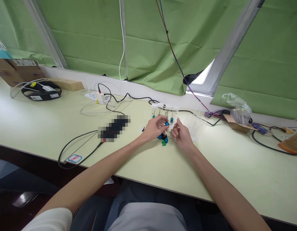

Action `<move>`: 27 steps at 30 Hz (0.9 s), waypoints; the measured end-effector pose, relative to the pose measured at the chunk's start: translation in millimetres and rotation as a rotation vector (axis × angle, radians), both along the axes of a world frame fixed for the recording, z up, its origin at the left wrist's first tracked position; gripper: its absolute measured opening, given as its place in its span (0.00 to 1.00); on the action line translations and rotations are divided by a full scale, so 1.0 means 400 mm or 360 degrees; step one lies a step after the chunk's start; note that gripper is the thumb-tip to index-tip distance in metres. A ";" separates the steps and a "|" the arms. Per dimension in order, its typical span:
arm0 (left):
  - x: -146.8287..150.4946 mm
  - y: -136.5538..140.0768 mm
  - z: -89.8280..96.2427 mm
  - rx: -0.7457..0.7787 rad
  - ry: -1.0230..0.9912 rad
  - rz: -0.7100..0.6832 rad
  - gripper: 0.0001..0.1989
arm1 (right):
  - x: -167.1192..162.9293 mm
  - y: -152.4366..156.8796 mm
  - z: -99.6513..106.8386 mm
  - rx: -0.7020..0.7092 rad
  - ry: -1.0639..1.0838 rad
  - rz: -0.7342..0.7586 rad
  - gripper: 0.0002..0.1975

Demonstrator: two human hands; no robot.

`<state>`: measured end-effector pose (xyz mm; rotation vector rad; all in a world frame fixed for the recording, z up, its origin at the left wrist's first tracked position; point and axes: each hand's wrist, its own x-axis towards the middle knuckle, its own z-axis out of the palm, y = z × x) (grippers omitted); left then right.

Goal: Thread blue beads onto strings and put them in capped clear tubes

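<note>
My left hand (pixel 156 127) is closed, thumb and fingertips around a small shiny blue piece (pixel 167 123); its exact kind is too small to tell. Close beside it, my right hand (pixel 181 132) is curled in a pinch, and a thin light strip or wire seems to run from its fingertips toward the blue piece. On the table below the hands lie more small pieces, among them a green one (pixel 164 143) and blue and black ones. Clear tubes with white caps (pixel 160 105) stand just behind, with blue pieces and thin stems inside.
Clear plastic (pixel 190 126) lies right of the hands. A pixelated dark object (pixel 114 128) with a black cable is at left. Farther back are a power strip (pixel 98 97), a black headband (pixel 41 91), a cardboard box (pixel 18 70) and a small carton (pixel 238 124) holding a plastic bag.
</note>
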<state>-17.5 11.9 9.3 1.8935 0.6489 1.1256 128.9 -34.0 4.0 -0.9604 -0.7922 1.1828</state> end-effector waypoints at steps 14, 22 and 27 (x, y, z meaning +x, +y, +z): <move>-0.007 0.006 0.001 0.0404 0.0301 0.0160 0.09 | 0.001 0.002 -0.003 -0.0060 0.0126 -0.0016 0.20; -0.010 0.009 -0.003 0.0509 0.0311 0.0149 0.09 | -0.004 -0.003 -0.005 0.0027 -0.0019 -0.0250 0.14; -0.013 0.013 -0.002 0.0585 0.0338 0.0243 0.09 | 0.003 0.003 -0.020 0.0030 -0.0178 -0.0328 0.14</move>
